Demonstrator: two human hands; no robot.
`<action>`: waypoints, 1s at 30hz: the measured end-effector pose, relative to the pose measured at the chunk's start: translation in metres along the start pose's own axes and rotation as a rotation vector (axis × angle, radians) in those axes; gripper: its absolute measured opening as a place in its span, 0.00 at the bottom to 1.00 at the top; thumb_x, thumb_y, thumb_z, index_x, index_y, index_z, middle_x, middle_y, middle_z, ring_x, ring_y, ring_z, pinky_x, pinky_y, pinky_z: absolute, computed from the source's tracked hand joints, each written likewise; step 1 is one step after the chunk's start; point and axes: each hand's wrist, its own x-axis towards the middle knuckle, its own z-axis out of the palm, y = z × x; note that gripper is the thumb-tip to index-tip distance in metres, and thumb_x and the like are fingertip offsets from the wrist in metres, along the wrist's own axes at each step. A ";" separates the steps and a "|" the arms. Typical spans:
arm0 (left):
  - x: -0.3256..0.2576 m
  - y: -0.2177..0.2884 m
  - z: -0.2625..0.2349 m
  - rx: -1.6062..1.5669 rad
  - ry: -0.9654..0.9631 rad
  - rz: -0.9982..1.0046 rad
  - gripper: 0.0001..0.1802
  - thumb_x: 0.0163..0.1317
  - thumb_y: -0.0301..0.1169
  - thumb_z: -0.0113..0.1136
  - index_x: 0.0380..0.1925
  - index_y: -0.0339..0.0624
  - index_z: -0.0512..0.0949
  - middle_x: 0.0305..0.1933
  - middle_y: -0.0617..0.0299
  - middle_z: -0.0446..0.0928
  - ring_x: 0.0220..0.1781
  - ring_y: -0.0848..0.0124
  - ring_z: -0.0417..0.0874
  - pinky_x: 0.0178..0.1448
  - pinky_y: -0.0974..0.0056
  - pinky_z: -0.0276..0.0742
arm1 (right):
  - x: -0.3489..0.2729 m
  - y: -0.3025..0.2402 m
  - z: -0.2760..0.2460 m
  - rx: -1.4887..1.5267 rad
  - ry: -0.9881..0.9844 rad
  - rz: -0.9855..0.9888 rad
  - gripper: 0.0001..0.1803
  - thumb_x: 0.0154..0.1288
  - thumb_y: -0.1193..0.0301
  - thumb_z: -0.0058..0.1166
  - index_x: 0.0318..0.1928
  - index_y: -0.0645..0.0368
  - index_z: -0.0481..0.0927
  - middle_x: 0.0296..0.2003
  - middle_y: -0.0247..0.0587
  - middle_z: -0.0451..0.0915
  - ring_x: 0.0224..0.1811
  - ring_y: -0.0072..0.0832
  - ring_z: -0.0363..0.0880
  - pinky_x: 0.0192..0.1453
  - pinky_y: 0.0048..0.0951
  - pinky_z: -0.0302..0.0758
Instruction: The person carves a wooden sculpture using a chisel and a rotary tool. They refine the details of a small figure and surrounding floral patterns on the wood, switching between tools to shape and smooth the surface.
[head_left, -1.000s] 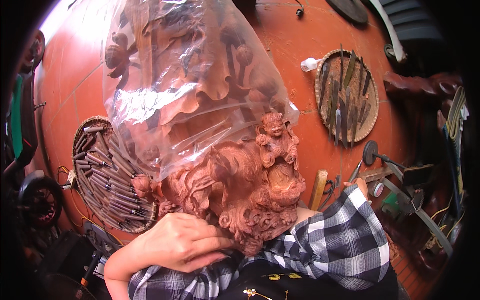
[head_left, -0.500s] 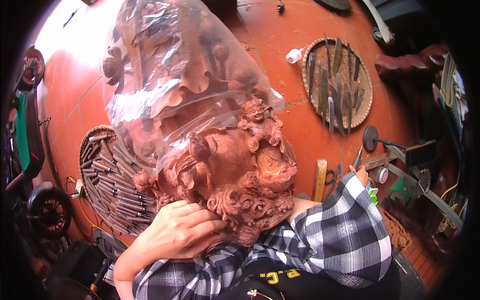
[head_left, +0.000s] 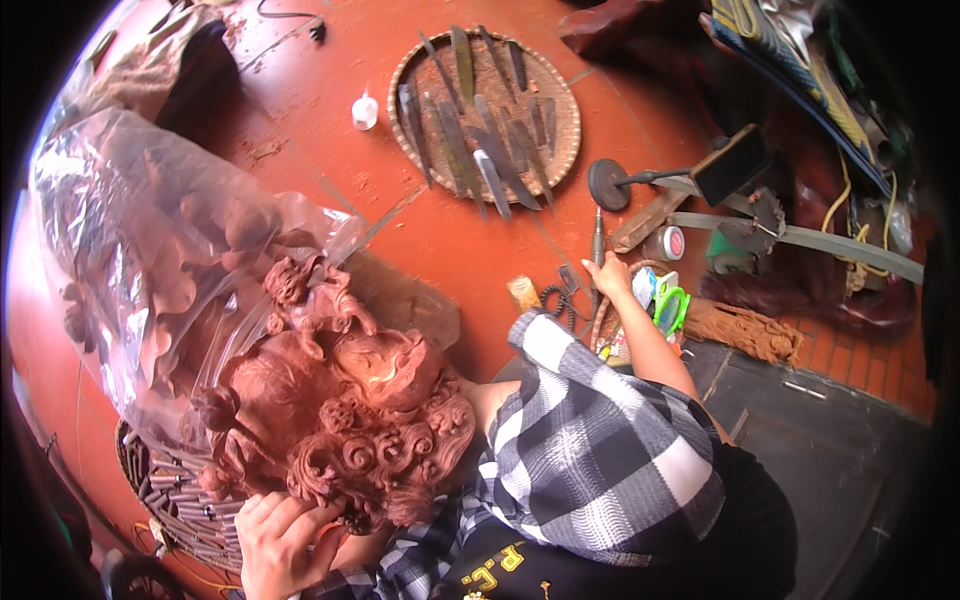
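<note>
A reddish-brown wood carving (head_left: 290, 390), with a small laughing figure and curling swirls, leans in front of me. Clear plastic sheeting (head_left: 130, 260) covers its far part. At the carving's near lower edge, my left hand (head_left: 280, 545) rests with its fingers curled against the wood. My right arm stretches out over the floor. There my right hand (head_left: 610, 282) has its thumb and fingers closed around a slim metal rotary tool handpiece (head_left: 598, 240). The handpiece's upper end points away from me; the fingers hide part of it.
A round woven tray (head_left: 570, 110) of flat blades lies ahead, beside a small white bottle (head_left: 365, 112). Another basket (head_left: 180, 500), holding many rod-like tools, stands left. Near my right hand are a phone-like panel on a stand (head_left: 730, 165), green-rimmed goggles (head_left: 670, 308) and a wood piece (head_left: 740, 330).
My view has swung right, so the carving and trays appear farther left. My right hand, mostly hidden by the sleeve before, now shows at the handpiece. My left hand stays at the carving's edge.
</note>
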 end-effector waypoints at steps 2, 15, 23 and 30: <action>0.004 -0.010 -0.004 0.008 -0.029 0.088 0.19 0.45 0.33 0.75 0.42 0.52 0.88 0.34 0.67 0.82 0.30 0.64 0.78 0.36 0.60 0.71 | 0.013 0.015 0.012 -0.072 0.020 -0.033 0.39 0.64 0.40 0.62 0.51 0.68 0.81 0.46 0.71 0.84 0.54 0.62 0.83 0.66 0.54 0.73; 0.000 -0.018 -0.005 -0.105 -0.007 0.180 0.18 0.53 0.35 0.73 0.45 0.44 0.84 0.38 0.65 0.81 0.36 0.66 0.82 0.40 0.63 0.77 | -0.085 -0.074 -0.062 1.443 -0.681 -0.415 0.23 0.76 0.66 0.60 0.64 0.61 0.68 0.48 0.43 0.78 0.50 0.34 0.81 0.61 0.38 0.79; -0.001 -0.021 -0.001 -0.139 0.034 0.193 0.16 0.58 0.35 0.70 0.46 0.44 0.84 0.40 0.65 0.82 0.39 0.68 0.84 0.42 0.64 0.78 | -0.153 -0.188 -0.166 1.222 -1.068 -0.697 0.29 0.62 0.63 0.73 0.58 0.63 0.76 0.41 0.38 0.80 0.45 0.27 0.80 0.54 0.29 0.76; -0.004 -0.024 0.001 -0.173 0.053 0.209 0.16 0.59 0.35 0.69 0.46 0.44 0.84 0.39 0.66 0.81 0.38 0.69 0.83 0.41 0.64 0.77 | -0.165 -0.227 -0.197 1.011 -1.161 -0.948 0.29 0.55 0.62 0.75 0.51 0.70 0.82 0.39 0.44 0.84 0.38 0.29 0.84 0.43 0.31 0.80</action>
